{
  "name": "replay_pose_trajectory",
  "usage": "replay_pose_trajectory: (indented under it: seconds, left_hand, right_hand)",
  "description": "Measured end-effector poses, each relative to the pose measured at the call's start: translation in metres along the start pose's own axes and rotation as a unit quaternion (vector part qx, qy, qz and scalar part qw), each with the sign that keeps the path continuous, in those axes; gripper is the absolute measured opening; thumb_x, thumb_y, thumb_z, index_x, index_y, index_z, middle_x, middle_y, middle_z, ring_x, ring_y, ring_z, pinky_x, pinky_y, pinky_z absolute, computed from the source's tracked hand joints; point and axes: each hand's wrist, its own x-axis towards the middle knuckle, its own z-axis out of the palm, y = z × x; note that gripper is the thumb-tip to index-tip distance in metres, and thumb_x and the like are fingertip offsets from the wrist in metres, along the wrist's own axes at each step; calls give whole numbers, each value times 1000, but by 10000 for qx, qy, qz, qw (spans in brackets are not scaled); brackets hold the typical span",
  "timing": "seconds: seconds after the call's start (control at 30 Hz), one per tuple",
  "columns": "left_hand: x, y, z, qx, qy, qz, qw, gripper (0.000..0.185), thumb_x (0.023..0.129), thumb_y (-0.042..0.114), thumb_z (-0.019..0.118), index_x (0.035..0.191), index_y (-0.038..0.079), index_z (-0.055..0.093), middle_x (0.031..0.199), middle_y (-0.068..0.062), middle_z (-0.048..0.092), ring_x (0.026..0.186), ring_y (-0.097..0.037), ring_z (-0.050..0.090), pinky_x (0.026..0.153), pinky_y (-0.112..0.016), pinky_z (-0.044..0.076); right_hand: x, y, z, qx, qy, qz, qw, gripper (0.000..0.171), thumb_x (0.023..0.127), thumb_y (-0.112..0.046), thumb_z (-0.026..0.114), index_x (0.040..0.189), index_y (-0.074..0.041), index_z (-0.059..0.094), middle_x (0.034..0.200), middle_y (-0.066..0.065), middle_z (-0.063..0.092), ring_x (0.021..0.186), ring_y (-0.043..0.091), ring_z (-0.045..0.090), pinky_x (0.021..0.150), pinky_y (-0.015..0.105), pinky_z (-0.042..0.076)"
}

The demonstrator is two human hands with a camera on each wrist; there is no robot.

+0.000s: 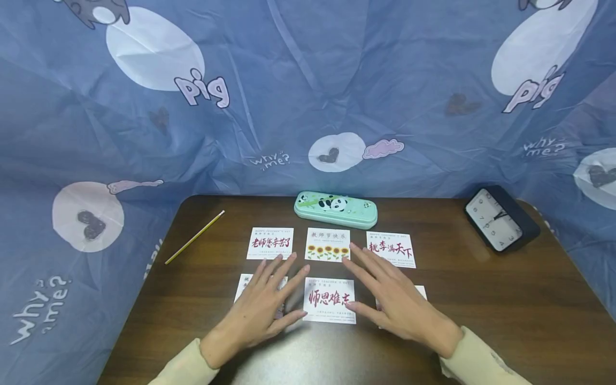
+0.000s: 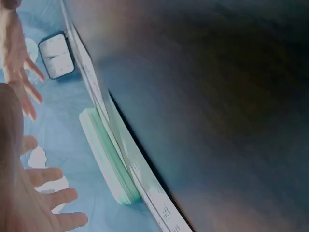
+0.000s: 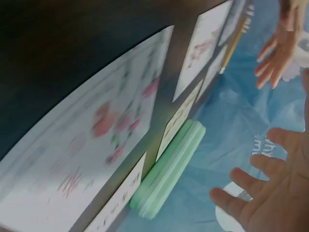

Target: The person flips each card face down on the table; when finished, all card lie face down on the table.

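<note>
A big brown tabletop (image 1: 505, 299) sits below. Over it hang the left hand (image 1: 256, 310) and the right hand (image 1: 401, 297), each grip wide and holding nothing. The front middle card (image 1: 326, 300) lies flat between them, longer from side to side. The right hand looks nearer, hiding a bit of the card's edge.

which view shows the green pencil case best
The head view: the whole green pencil case is in sight, its panda-print lid turned to the camera, with no hand in front. Both wrist views show it slanted and from a low angle, mainly as a pale green side, with the panda print not readable.
</note>
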Motion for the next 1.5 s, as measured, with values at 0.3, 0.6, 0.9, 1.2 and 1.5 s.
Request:
replay_pose_trajectory:
  seconds: [0.3, 0.6, 0.9, 1.2, 1.5]
  left_hand:
    - [-1, -16, -9, -698, 594, -947, 9913, 75, 99, 42, 69, 162, 18, 38, 160, -15, 48, 139, -35, 55, 112, -54, 51]
    - [-2, -48, -10, -1890, 1182, -1986, 9544, 61, 100, 29, 70, 152, 6, 50, 146, -17, 60, 135, -35, 60, 112, -52, 51]
    - [5, -78, -10, -2958, 1036, -3007, 9007, 52, 104, 25, 65, 146, -4, 53, 142, -29, 61, 125, -46, 66, 103, -53, 58]
    - [17, -86, -4, -2972, 486, -3629, 8818, 53, 105, 26, 61, 147, -4, 52, 142, -33, 60, 130, -48, 62, 109, -56, 53]
    - [23, -87, -3, -3098, 176, -3951, 8646, 53, 106, 29, 58, 150, 1, 50, 146, -32, 57, 134, -48, 60, 113, -58, 50]
  right_hand:
    - [31, -3, 1, 2372, 167, 614, 9694, 70, 99, -34, 73, 159, -17, 41, 165, 9, 44, 149, 31, 48, 115, 48, 51]
    - [66, 8, 15, 4711, -488, 1372, 8700, 61, 99, -22, 71, 152, -5, 45, 156, 24, 49, 139, 47, 55, 106, 39, 58]
    - [101, 8, 34, 5948, -784, 1999, 7746, 62, 102, -16, 63, 157, -2, 38, 159, 25, 46, 142, 43, 53, 113, 45, 53]
    - [127, -17, 53, 6156, -1292, 2064, 7495, 72, 101, -19, 65, 161, -5, 28, 167, 23, 34, 147, 40, 48, 119, 44, 48]
    - [145, -33, 66, 6524, -864, 2643, 7051, 77, 96, -11, 66, 161, -3, 26, 170, 23, 26, 150, 39, 44, 123, 46, 43]
